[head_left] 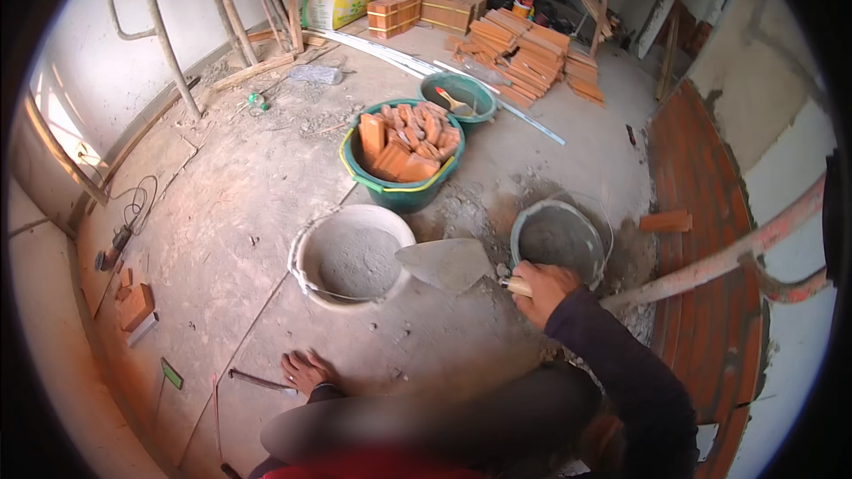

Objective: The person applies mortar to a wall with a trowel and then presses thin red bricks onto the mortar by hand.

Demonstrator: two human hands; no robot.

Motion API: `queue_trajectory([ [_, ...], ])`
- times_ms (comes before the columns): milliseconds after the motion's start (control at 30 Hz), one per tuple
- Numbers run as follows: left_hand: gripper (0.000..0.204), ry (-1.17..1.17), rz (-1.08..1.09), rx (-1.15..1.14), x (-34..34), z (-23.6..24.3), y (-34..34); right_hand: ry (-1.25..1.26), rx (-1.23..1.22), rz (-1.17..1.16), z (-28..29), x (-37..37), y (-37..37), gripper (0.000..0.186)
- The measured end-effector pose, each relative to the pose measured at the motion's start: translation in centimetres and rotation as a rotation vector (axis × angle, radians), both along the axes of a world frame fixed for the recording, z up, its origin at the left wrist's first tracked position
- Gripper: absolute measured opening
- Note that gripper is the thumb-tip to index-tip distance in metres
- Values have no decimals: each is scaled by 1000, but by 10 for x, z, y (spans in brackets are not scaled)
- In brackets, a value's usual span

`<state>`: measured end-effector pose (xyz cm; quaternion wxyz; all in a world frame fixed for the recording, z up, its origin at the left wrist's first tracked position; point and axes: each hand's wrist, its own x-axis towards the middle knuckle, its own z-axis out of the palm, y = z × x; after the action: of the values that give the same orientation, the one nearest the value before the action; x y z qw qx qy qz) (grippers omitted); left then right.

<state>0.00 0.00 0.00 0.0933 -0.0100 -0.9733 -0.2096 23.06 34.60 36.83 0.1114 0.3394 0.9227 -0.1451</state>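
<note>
My right hand (543, 291) is closed around the wooden handle of a pointed masonry trowel (448, 263). The trowel's broad blade points left, its tip overlapping the rim of a whitish bucket (306, 277) that holds grey powder (359, 257). Just beyond my right hand stands a dark bucket (525, 213) with a wire handle and wet-looking grey mix inside. Low on the left, my left hand (306, 372) rests on the concrete floor with its fingers spread, holding nothing. Beside those fingers lies a slim tool with a dark shaft (253, 379).
A green bucket (406, 199) full of broken bricks stands ahead, before a green basin (479, 89) with a brush. Stacked tiles (524, 49) lie farther back. On the right, a reddish pole (710, 268) slants past tiled surfacing (701, 177). A power tool (111, 253) lies left.
</note>
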Motion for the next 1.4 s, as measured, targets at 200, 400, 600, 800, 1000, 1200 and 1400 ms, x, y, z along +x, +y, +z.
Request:
queue_trajectory([
  [200,57,-25,-34,-68,-37,19,10,45,89,223,-40,-103,-1,32],
  [400,59,-123,5,-70,-26,28,12,-160,-58,269,-19,-174,-12,31],
  [600,60,-115,-16,-47,-27,19,9,-404,161,310,-29,-229,-1,29],
  [800,57,-36,-33,-67,-36,11,8,-609,90,387,-69,-247,1,27],
  [1000,62,-125,-30,-131,-31,6,6,-611,110,274,-89,-275,-20,24],
  [1200,61,-125,-24,-123,-31,6,8,-428,34,218,-125,-271,-10,36],
  [1400,60,-114,-6,-121,-34,9,5,-210,-61,228,-116,-237,1,38],
])
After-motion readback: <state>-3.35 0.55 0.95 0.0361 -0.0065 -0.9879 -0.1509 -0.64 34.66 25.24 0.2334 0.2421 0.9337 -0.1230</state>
